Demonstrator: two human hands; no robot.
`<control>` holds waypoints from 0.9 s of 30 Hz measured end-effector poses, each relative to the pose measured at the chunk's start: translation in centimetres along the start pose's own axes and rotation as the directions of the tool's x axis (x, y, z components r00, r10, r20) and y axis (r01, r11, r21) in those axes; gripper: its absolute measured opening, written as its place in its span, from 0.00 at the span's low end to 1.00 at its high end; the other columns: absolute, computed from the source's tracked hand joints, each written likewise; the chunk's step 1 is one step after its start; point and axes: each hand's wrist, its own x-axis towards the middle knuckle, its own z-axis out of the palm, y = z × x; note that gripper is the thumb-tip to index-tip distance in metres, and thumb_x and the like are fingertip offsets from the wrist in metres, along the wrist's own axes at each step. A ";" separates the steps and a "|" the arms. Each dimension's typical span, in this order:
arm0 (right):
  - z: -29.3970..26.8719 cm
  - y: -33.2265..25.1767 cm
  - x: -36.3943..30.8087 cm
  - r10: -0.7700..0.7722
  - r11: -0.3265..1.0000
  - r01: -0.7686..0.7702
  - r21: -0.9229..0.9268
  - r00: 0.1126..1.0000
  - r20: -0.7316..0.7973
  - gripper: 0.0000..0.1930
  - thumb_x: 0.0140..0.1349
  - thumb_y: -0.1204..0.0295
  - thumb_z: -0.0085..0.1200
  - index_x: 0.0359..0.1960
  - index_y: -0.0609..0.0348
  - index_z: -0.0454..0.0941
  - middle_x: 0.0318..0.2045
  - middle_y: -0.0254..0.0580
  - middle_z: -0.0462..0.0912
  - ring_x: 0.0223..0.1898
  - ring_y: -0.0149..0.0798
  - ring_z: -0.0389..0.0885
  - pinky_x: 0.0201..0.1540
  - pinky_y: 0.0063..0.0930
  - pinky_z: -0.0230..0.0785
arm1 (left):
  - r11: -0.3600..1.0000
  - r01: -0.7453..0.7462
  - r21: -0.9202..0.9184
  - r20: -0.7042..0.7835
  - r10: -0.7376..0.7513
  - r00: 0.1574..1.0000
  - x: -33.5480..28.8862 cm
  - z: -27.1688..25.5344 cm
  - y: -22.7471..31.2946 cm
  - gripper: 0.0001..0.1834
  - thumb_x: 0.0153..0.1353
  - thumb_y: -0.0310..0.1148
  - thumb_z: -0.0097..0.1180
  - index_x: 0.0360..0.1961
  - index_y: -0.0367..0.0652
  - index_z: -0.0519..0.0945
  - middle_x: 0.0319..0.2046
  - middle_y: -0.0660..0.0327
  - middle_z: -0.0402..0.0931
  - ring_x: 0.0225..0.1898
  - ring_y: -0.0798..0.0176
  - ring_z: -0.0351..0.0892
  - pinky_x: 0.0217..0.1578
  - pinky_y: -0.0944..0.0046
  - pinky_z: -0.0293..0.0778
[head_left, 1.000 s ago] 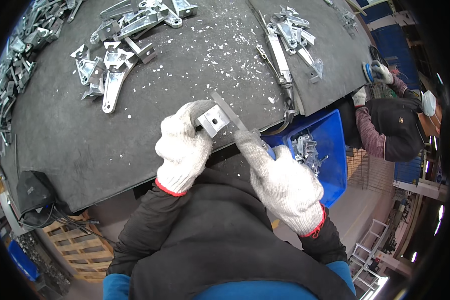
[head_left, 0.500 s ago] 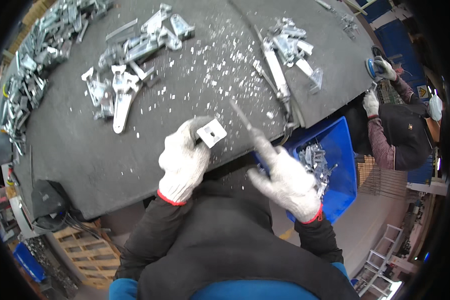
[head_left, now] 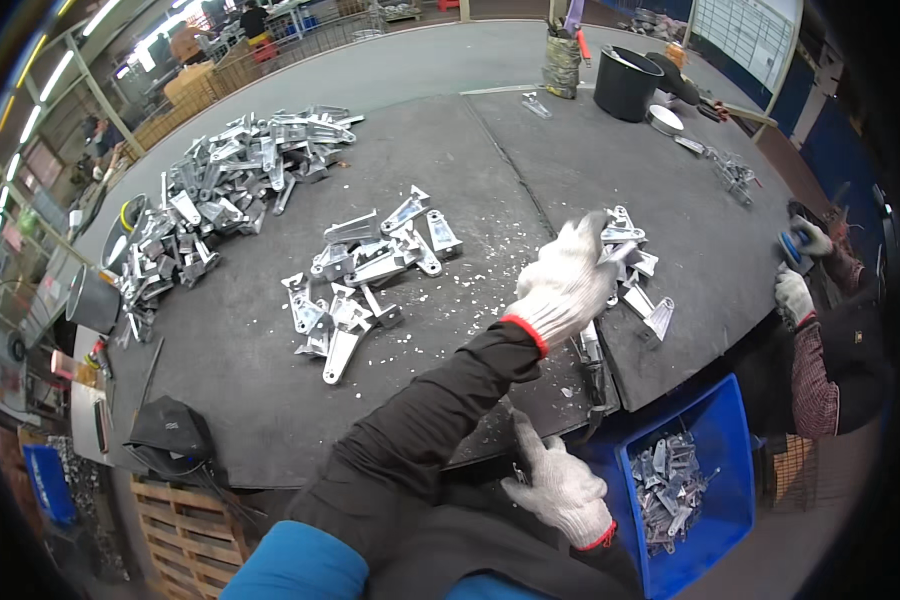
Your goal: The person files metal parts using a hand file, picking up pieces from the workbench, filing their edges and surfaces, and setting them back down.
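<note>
My left hand [head_left: 566,280], in a white knit glove with a red cuff, reaches across to the small right-hand pile of silvery metal brackets [head_left: 654,312]. Its fingers close on a metal bracket [head_left: 622,252] at the pile's edge, though the glove hides part of the grip. My right hand [head_left: 562,492], gloved alike, is low by the table's front edge, beside the blue bin. Its fingers are curled, the forefinger stretched along a slim hand tool that is mostly hidden. Left of my forearm lies another group of brackets [head_left: 344,340].
A large heap of brackets [head_left: 232,165] covers the table's far left. The blue bin [head_left: 738,470] holds more metal parts. A pencil-shaped tool [head_left: 591,350] lies near the front edge, among scattered chips. A black bucket [head_left: 625,84] stands at the back; a gloved co-worker [head_left: 808,300] works at right.
The view has tilted up toward the far table. My left hand has gone from in front of me to the right-hand pile with the metal bracket. My right hand has drawn back below the table edge.
</note>
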 end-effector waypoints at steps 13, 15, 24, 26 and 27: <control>-1.0 0.4 0.3 -0.039 0.999 0.039 -0.014 0.999 0.022 0.47 0.62 0.55 0.62 0.80 0.31 0.48 0.51 0.66 0.76 0.46 0.68 0.85 0.45 0.59 0.80 | 0.579 -0.058 0.813 0.089 -0.025 0.996 -10.1 -13.9 -17.8 0.23 0.54 0.37 0.70 0.54 0.53 0.83 0.57 0.65 0.78 0.63 0.52 0.74 0.66 0.46 0.66; -0.8 0.4 0.0 -0.042 0.999 0.042 -0.006 0.999 0.031 0.46 0.62 0.55 0.62 0.80 0.30 0.49 0.51 0.66 0.76 0.46 0.68 0.85 0.46 0.58 0.80 | 0.609 -0.083 0.788 0.093 0.016 0.996 -10.2 -13.8 -18.3 0.22 0.53 0.35 0.70 0.51 0.51 0.84 0.56 0.65 0.79 0.64 0.53 0.72 0.68 0.45 0.63; 0.9 -0.2 -0.4 -0.014 0.984 0.037 0.172 0.991 -0.131 0.49 0.57 0.60 0.67 0.80 0.45 0.55 0.58 0.69 0.76 0.58 0.67 0.78 0.61 0.48 0.74 | 0.795 0.045 -0.605 -0.209 -0.213 0.955 -18.7 -6.8 -12.8 0.18 0.57 0.13 0.67 0.43 0.41 0.75 0.43 0.60 0.87 0.47 0.67 0.84 0.50 0.66 0.80; 1.1 -0.2 -1.1 -0.140 0.975 0.178 0.131 0.956 -0.259 0.47 0.58 0.61 0.66 0.79 0.43 0.56 0.50 0.66 0.79 0.48 0.66 0.84 0.50 0.49 0.80 | 0.876 -0.009 -0.482 -0.233 -0.118 0.965 -21.2 -4.5 -14.7 0.23 0.56 0.13 0.69 0.48 0.43 0.72 0.41 0.60 0.87 0.45 0.67 0.85 0.50 0.64 0.82; 0.8 -0.5 -1.4 -0.197 0.949 0.256 0.183 0.937 -0.288 0.47 0.58 0.62 0.67 0.79 0.43 0.57 0.48 0.64 0.80 0.47 0.64 0.84 0.50 0.48 0.80 | 0.722 0.050 -0.690 -0.178 -0.236 0.955 -22.2 -3.8 -14.5 0.25 0.55 0.14 0.70 0.51 0.42 0.73 0.41 0.61 0.87 0.45 0.69 0.85 0.50 0.64 0.82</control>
